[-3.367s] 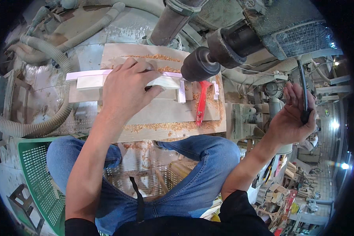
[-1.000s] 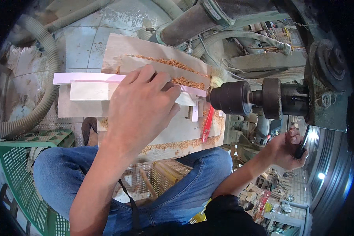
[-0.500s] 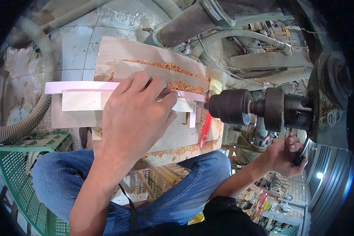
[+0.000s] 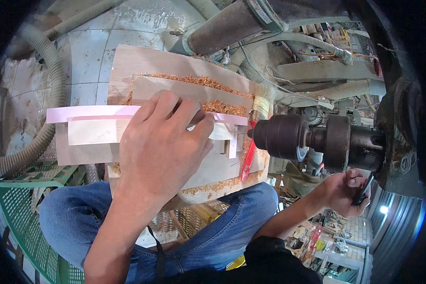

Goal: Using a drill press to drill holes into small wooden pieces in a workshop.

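My left hand (image 4: 161, 142) is closed over a pale wooden piece (image 4: 92, 131), its fingers curled across a pink strip (image 4: 80, 113) that runs along the piece's far side. Both lie on a wooden board. To the right, a dark drill chuck (image 4: 281, 137) points its thin bit toward the piece's right end, beside a small pink-edged upright block (image 4: 232, 145). Whether the bit touches the wood I cannot tell. At the lower right, my right hand (image 4: 348, 193) is wrapped round a black lever handle (image 4: 363, 191) below the machine's head (image 4: 402, 142).
Brown shavings (image 4: 222, 107) lie on the stacked boards (image 4: 175, 59). A brush (image 4: 260, 106) and a red tool (image 4: 247, 163) rest at their right edge. Behind stands the thick machine column (image 4: 227, 28). A ribbed hose (image 4: 54, 80) and a green crate (image 4: 28, 222) are at left.
The view has shifted slightly, with the board and chuck sitting a little lower in the picture. Both hands keep their holds on the wooden piece and the lever handle.
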Tool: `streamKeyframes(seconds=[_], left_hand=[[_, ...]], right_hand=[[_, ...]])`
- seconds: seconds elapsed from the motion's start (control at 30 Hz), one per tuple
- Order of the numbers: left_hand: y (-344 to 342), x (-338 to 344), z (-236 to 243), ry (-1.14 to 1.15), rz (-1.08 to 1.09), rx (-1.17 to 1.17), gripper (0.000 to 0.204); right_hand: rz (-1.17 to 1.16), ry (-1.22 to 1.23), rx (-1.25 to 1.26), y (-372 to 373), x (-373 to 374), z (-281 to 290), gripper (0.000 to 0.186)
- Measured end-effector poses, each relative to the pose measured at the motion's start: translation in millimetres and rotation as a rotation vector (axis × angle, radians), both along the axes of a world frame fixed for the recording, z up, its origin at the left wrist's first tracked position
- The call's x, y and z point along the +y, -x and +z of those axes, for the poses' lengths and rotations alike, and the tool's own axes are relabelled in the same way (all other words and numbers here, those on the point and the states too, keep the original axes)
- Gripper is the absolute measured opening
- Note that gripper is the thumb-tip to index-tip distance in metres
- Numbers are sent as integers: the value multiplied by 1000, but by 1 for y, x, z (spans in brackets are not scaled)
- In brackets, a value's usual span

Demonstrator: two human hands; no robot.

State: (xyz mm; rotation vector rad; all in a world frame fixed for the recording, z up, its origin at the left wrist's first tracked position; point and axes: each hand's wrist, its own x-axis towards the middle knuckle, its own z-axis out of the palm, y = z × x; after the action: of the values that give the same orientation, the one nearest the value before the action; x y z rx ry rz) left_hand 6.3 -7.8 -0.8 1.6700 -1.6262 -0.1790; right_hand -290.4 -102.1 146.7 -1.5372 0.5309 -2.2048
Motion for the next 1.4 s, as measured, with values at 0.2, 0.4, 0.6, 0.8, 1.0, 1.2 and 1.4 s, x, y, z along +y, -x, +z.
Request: streamKeyframes(seconds=[0.2, 0.4, 0.6, 0.8, 1.0, 1.2, 1.4], left_hand=[[-1, 0, 1, 11, 14, 8, 36], [-2, 1, 0, 9, 15, 4, 36], [1, -1, -1, 6, 5, 15, 36], [0, 0, 0, -7, 8, -2, 36], [-1, 1, 0, 3, 20, -11, 36], [0, 0, -1, 10, 27, -5, 35], [0, 0, -3, 4, 31, -22, 35]], right_hand=[[-29, 28, 74, 7, -3, -1, 30], [-171, 138, 38, -4, -8, -10, 26], [-81, 125, 104, -14, 2, 0, 34], [60, -60, -6, -4, 15, 27, 55], [297, -32, 127, 6, 14, 26, 43], [164, -34, 58, 4, 12, 21, 28], [191, -4, 88, 11, 6, 16, 21]])
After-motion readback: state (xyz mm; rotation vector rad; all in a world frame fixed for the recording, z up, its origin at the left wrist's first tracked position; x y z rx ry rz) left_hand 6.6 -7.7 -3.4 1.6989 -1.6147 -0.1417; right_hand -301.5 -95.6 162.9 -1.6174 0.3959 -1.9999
